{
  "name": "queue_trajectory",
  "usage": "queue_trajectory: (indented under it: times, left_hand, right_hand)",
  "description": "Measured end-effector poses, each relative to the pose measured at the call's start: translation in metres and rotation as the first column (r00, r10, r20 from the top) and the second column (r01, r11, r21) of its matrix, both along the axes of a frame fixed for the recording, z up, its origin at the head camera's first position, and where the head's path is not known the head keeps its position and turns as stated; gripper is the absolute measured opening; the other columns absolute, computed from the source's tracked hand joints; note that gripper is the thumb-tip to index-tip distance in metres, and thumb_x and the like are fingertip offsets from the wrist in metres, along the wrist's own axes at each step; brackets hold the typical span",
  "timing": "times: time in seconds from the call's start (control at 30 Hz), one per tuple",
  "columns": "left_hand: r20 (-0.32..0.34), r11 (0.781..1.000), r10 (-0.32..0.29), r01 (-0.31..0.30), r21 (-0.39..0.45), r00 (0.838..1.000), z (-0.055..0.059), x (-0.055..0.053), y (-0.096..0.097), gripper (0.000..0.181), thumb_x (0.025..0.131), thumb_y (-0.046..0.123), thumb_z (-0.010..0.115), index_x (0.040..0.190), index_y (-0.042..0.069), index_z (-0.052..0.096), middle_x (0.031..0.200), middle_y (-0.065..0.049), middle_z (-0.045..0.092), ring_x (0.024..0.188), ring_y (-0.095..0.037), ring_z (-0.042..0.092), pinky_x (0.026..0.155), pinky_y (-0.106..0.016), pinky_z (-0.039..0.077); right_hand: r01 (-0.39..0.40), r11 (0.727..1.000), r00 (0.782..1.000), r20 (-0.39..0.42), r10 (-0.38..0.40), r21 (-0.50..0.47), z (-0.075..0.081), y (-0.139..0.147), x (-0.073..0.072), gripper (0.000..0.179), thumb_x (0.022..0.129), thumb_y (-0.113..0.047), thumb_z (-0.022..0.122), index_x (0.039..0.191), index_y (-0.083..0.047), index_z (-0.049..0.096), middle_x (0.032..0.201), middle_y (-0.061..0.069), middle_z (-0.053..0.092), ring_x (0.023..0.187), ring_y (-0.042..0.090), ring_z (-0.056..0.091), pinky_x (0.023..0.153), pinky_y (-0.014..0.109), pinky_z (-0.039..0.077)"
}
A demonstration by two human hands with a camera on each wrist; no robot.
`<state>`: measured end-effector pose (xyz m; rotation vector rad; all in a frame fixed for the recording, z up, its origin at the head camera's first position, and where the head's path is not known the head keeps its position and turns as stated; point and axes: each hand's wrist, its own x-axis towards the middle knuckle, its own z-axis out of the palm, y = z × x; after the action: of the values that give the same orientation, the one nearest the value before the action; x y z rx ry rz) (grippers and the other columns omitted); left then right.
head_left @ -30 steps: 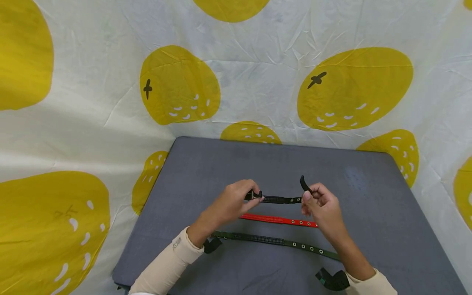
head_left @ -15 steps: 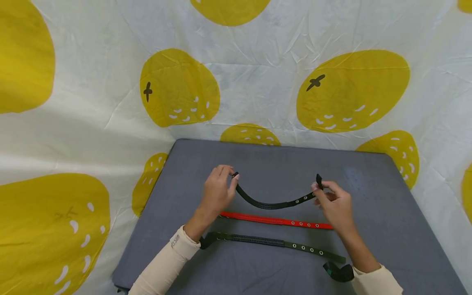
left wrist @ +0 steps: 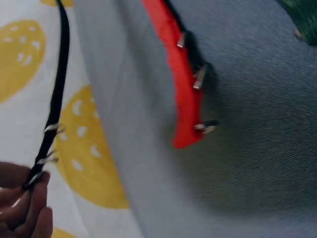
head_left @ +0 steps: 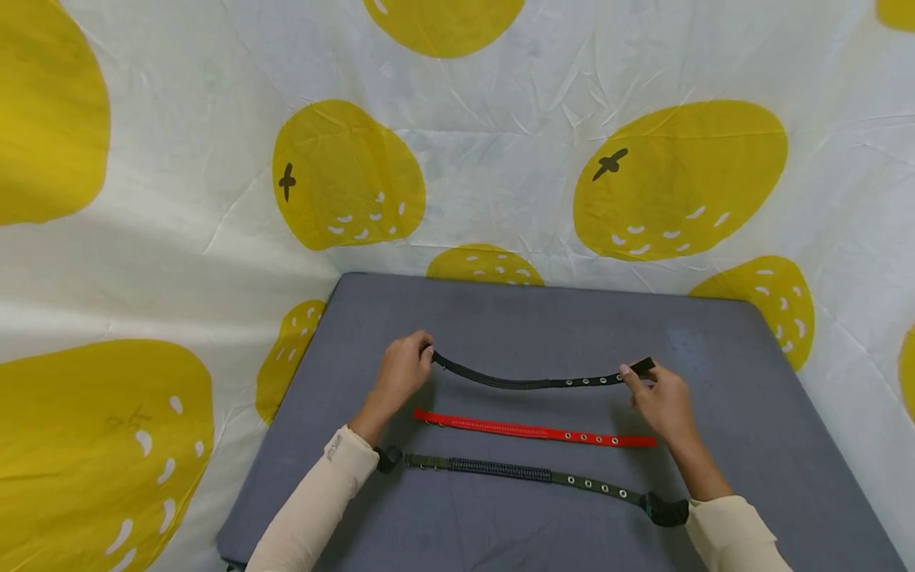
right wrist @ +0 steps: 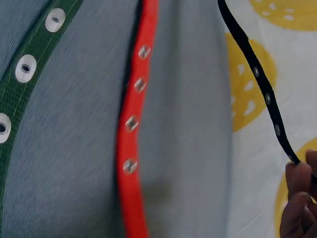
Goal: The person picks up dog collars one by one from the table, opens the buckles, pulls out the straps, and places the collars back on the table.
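Note:
A black collar (head_left: 515, 384) with metal eyelets sags between the two hands, above the far half of the table. My left hand (head_left: 402, 367) pinches its buckle end; metal loops show there in the left wrist view. Near the eyelet end, my right hand (head_left: 663, 399) pinches the strap between thumb and fingers, and the tip sticks out past them. Closer to me lies a red collar (head_left: 500, 428), stretched out straight, with its buckle end to the left. Nearest is a green collar (head_left: 500, 469) with a dark ribbed middle, parallel to the red one.
The grey padded table (head_left: 500, 532) carries the collars. Behind and beside it hangs a white cloth (head_left: 493, 175) with yellow fruit shapes. A dark wrist camera (head_left: 666, 511) at the right sleeve overlaps the green collar's right end.
The left hand has moved left and the right hand a little right, drawing the black collar out longer. Its tip, upright before, now points right. The red and green collars lie still.

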<state>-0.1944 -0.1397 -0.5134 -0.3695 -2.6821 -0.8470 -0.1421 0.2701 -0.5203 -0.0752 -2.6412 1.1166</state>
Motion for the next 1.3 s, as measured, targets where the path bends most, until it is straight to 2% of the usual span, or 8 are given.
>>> queue_trajectory:
  times: [0.07, 0.17, 0.37, 0.5, 0.77, 0.9, 1.03, 1.3]
  left_hand:
    - [0.08, 0.999, -0.029, 0.027, 0.026, 0.996, -0.007, -0.006, -0.005, 0.008, 0.092, 0.004, 0.069, 0.098, 0.002, 0.074, 0.086, -0.01, 0.074, 0.073, -0.021, 0.067, 0.068, -0.039, 0.055]
    - [0.201, 0.995, -0.073, 0.058, 0.081, 0.977, -0.019, -0.015, -0.012, 0.007, 0.091, 0.005, 0.07, 0.096, 0.001, 0.074, 0.084, -0.008, 0.073, 0.073, -0.019, 0.066, 0.069, -0.036, 0.055]
    - [0.398, 0.986, -0.134, 0.081, 0.146, 0.908, -0.042, -0.023, -0.023, 0.012, 0.094, 0.009, 0.069, 0.102, 0.002, 0.074, 0.09, -0.007, 0.074, 0.079, -0.017, 0.068, 0.07, -0.033, 0.055]
    - [0.455, 0.982, -0.156, 0.086, 0.171, 0.877, -0.053, -0.026, -0.026, 0.012, 0.096, 0.011, 0.067, 0.104, 0.005, 0.074, 0.093, -0.007, 0.074, 0.082, -0.017, 0.068, 0.07, -0.032, 0.055]
    - [0.442, 0.99, -0.129, 0.092, 0.104, 0.888, -0.064, -0.031, -0.028, 0.007, 0.093, 0.007, 0.07, 0.094, 0.003, 0.077, 0.089, -0.008, 0.074, 0.084, -0.022, 0.066, 0.078, -0.037, 0.054]
    - [0.468, 0.996, -0.085, 0.067, 0.054, 0.88, -0.067, -0.031, -0.028, 0.007, 0.092, 0.007, 0.072, 0.092, 0.005, 0.078, 0.09, -0.007, 0.075, 0.088, -0.022, 0.067, 0.082, -0.038, 0.054]
    - [0.503, 0.999, -0.043, 0.035, 0.026, 0.863, -0.069, -0.032, -0.027, 0.006, 0.092, 0.009, 0.073, 0.091, 0.008, 0.079, 0.088, -0.004, 0.075, 0.083, -0.018, 0.065, 0.077, -0.035, 0.054]
    - [0.471, 0.999, 0.031, -0.019, -0.029, 0.882, -0.071, -0.031, -0.027, 0.011, 0.086, 0.014, 0.08, 0.078, 0.009, 0.074, 0.075, -0.001, 0.067, 0.069, -0.014, 0.055, 0.063, -0.026, 0.045]
  right_hand:
    - [0.007, 1.0, 0.999, 0.034, -0.007, -0.003, -0.009, 0.007, -0.005, 0.029, 0.098, -0.024, 0.068, 0.106, 0.004, 0.065, 0.095, 0.028, 0.072, 0.046, 0.01, 0.059, 0.048, 0.026, 0.042]
    - [0.021, 1.0, 0.997, 0.077, -0.022, 0.01, -0.019, 0.017, -0.013, 0.029, 0.099, -0.025, 0.066, 0.102, 0.004, 0.066, 0.08, 0.022, 0.072, 0.046, 0.014, 0.059, 0.047, 0.026, 0.041]
    - [-0.027, 0.996, 0.986, 0.165, 0.013, 0.083, -0.03, 0.033, -0.016, 0.035, 0.103, -0.027, 0.058, 0.093, 0.004, 0.071, 0.064, 0.013, 0.068, 0.05, 0.015, 0.054, 0.049, 0.029, 0.037]
    - [-0.031, 0.991, 0.975, 0.221, 0.0, 0.133, -0.035, 0.04, -0.013, 0.036, 0.101, -0.029, 0.061, 0.089, 0.004, 0.067, 0.06, 0.005, 0.059, 0.052, 0.016, 0.047, 0.05, 0.03, 0.035]
    - [-0.07, 0.976, 0.942, 0.336, -0.004, 0.208, -0.046, 0.054, -0.012, 0.043, 0.095, -0.034, 0.069, 0.064, -0.009, 0.053, 0.055, -0.004, 0.044, 0.055, 0.016, 0.043, 0.053, 0.03, 0.032]
    - [-0.088, 0.967, 0.89, 0.455, -0.032, 0.24, -0.05, 0.059, -0.013, 0.046, 0.094, -0.043, 0.067, 0.064, -0.014, 0.048, 0.059, -0.003, 0.039, 0.057, 0.016, 0.042, 0.054, 0.03, 0.029]
    - [-0.089, 0.96, 0.847, 0.527, -0.068, 0.267, -0.051, 0.062, -0.013, 0.048, 0.094, -0.05, 0.065, 0.067, -0.014, 0.049, 0.062, -0.002, 0.04, 0.06, 0.017, 0.042, 0.055, 0.031, 0.029]
    - [-0.127, 0.941, 0.772, 0.627, -0.104, 0.313, -0.052, 0.067, -0.016, 0.056, 0.091, -0.061, 0.063, 0.066, -0.012, 0.052, 0.063, 0.0, 0.043, 0.062, 0.018, 0.045, 0.058, 0.033, 0.033]
